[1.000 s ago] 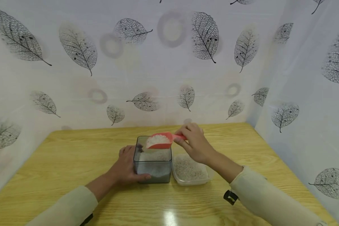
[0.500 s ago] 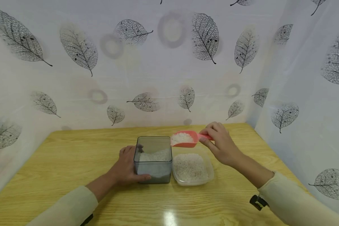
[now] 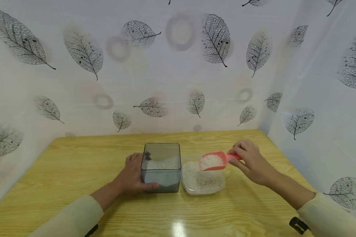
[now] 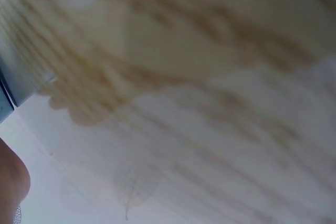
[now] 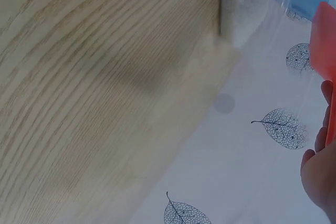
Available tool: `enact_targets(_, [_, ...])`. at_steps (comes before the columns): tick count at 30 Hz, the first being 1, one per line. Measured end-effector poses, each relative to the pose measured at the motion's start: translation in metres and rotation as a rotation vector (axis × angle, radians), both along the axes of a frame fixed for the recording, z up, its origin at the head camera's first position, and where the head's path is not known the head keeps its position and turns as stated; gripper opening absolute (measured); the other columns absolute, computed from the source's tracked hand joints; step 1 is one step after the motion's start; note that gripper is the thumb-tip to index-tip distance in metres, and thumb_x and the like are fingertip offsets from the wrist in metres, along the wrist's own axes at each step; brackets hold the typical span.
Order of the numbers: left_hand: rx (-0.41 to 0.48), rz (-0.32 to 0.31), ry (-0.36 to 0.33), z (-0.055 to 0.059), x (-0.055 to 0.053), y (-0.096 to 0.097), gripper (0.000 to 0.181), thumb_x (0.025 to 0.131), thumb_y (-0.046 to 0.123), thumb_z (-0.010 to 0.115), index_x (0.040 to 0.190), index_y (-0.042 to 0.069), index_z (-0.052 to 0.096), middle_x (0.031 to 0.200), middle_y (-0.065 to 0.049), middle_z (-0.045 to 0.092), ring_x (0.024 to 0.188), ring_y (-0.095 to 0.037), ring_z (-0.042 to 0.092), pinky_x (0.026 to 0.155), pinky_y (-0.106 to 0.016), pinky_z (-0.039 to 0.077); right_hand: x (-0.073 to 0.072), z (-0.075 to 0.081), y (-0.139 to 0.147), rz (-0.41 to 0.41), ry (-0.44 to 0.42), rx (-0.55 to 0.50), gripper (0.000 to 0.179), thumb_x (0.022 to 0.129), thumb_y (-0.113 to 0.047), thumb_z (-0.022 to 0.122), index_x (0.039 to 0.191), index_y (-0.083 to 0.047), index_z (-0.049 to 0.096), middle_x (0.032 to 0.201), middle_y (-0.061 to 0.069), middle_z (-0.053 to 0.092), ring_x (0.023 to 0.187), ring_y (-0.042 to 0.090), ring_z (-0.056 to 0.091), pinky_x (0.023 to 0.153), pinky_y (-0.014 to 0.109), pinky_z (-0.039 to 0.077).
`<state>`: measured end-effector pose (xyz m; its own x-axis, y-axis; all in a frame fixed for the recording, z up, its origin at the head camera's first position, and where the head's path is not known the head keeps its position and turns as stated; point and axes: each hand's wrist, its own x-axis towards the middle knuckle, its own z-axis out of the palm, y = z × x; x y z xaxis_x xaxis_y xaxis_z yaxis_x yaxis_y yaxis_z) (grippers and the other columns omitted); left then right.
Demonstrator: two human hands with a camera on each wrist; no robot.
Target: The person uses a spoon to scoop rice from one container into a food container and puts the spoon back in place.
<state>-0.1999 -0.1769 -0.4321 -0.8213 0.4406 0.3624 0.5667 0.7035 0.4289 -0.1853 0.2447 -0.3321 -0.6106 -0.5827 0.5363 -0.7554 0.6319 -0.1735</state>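
Observation:
My left hand (image 3: pixel 134 174) holds a grey see-through square container (image 3: pixel 161 179) from its left side, thumb along the front wall and fingers toward the back. White rice (image 3: pixel 163 163) lies inside it, below the rim. To its right stands a low clear plastic box (image 3: pixel 203 191), filled with rice that has darker grains. Over that box's right part, my right hand (image 3: pixel 249 163) pinches the handle of a red scoop (image 3: pixel 213 168), which carries a heap of white rice (image 3: pixel 211 161). In the right wrist view the scoop (image 5: pixel 323 43) shows only partly, at the right edge.
Both containers stand side by side on a wood-grain table (image 3: pixel 106 154). A pale curtain with a leaf print (image 3: pixel 178 72) hangs behind the table and along its right side.
My right hand has carried the filled scoop from above the grey container rightward, then lower over the clear box. The left hand and both containers keep their places.

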Motion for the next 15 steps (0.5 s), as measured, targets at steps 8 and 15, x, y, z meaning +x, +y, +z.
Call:
enact_targets(8, [0.0, -0.001, -0.009, 0.001, 0.0, 0.0, 0.106, 0.069, 0.069, 0.076, 0.142, 0.001, 0.038, 0.131, -0.011, 0.052, 0.125, -0.032, 0.042, 0.11, -0.055, 0.021, -0.003, 0.0, 0.011, 0.081, 0.08, 0.151, 0.027, 0.1, -0.042, 0.052, 0.098, -0.018, 0.066, 0.099, -0.007, 0.049, 0.092, 0.01, 0.035, 0.079, 0.036, 0.021])
enact_targets(15, [-0.002, 0.003, -0.021, 0.002, 0.001, 0.0, 0.106, 0.068, 0.067, 0.077, 0.143, 0.004, 0.037, 0.131, -0.01, 0.051, 0.125, -0.03, 0.042, 0.112, -0.054, 0.019, -0.005, 0.013, 0.012, 0.115, 0.202, 0.271, 0.041, 0.103, -0.049, 0.037, 0.1, -0.018, 0.064, 0.099, -0.006, 0.05, 0.091, 0.013, 0.037, 0.078, 0.033, 0.022])
